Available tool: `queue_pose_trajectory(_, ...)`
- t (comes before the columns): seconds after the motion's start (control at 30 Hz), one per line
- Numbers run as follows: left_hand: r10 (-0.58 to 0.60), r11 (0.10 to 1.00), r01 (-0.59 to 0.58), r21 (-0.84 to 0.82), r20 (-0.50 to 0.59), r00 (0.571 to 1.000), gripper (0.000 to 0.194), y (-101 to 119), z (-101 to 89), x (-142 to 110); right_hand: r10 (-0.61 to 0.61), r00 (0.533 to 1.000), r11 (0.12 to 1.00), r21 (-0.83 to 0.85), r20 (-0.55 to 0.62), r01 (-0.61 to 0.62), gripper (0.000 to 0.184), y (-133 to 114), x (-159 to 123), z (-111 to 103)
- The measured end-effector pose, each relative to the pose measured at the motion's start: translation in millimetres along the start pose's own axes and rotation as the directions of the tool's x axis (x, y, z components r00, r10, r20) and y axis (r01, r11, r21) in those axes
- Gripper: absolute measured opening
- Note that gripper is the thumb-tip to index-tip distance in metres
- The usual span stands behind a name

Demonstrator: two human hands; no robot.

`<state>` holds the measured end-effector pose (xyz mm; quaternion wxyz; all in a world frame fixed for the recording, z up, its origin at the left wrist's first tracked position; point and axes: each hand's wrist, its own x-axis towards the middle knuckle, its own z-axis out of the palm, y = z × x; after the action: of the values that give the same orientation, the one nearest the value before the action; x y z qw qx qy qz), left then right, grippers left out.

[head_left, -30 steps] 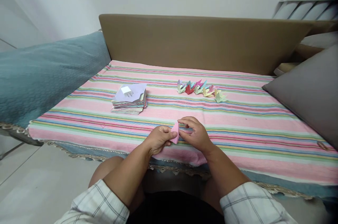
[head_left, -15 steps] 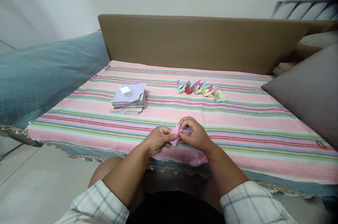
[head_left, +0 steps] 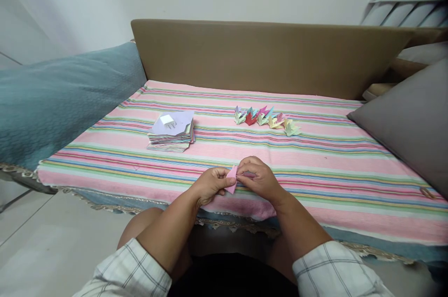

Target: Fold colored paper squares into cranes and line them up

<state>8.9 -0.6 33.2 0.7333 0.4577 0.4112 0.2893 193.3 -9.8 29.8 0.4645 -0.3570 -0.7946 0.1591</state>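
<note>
A small folded piece of pink paper (head_left: 231, 187) is held between my two hands, above the front part of the striped cloth. My left hand (head_left: 213, 185) pinches its left side, thumb on top and fingers beneath. On the other side, my right hand (head_left: 258, 178) grips the paper's right edge between thumb and fingertips. Its right-hand fold is partly hidden by those fingers. Beyond my hands, several folded paper cranes (head_left: 262, 118) in mixed colours stand in a cluster.
To the left sits a stack of coloured paper sheets (head_left: 171, 140) with a white plug adapter (head_left: 168, 122) on top. The pink striped cloth (head_left: 315, 166) covers the seat. A brown backrest (head_left: 245, 56) stands behind, a grey cushion (head_left: 409, 115) at right and a blue-covered armrest (head_left: 70, 87) at left.
My right fingers have shifted slightly at the pink paper's right edge, and the flap that stuck out there now looks flatter. My left hand keeps its hold.
</note>
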Motion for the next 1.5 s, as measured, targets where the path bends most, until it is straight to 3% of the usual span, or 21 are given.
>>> queue_pose_trajectory(0.17, -0.001, 0.997, -0.005, -0.079, -0.071, 0.997, 0.040, -4, 2.7, 2, -0.005, 0.999, 0.996, -0.086, -0.041, 0.002, 0.010, -1, 0, 0)
queue_pose_trajectory(0.4, 0.051, 0.975, -0.079, -0.209, -0.139, 0.989, 0.038, -7, 6.0, 6, 0.014, 0.999, 0.997, -0.082, -0.034, -0.017, 0.010, -5, -1, 6)
queue_pose_trajectory(0.6, 0.116, 0.977, -0.145, -0.159, -0.179, 0.977, 0.039, -7, 7.8, 7, 0.056, 0.993, 0.992, -0.105, -0.109, -0.067, 0.008, -7, -3, 13)
queue_pose_trajectory(1.03, 0.202, 0.956, -0.249, -0.154, -0.271, 0.941, 0.040, -6, 11.2, 7, 0.174, 0.981, 0.976, 0.149, -0.088, -0.159, 0.013, -11, -2, 16)
queue_pose_trajectory(1.27, 0.222, 0.956, -0.259, -0.135, -0.243, 0.944, 0.040, -6, 11.1, 6, 0.469, 0.881, 0.804, 0.442, -0.059, -0.398, 0.019, -7, -8, 25)
queue_pose_trajectory(1.5, 0.230, 0.953, -0.266, -0.145, -0.226, 0.947, 0.037, -5, 12.2, 4, 0.490, 0.870, 0.772, 0.494, -0.062, -0.400, 0.023, -9, -7, 26)
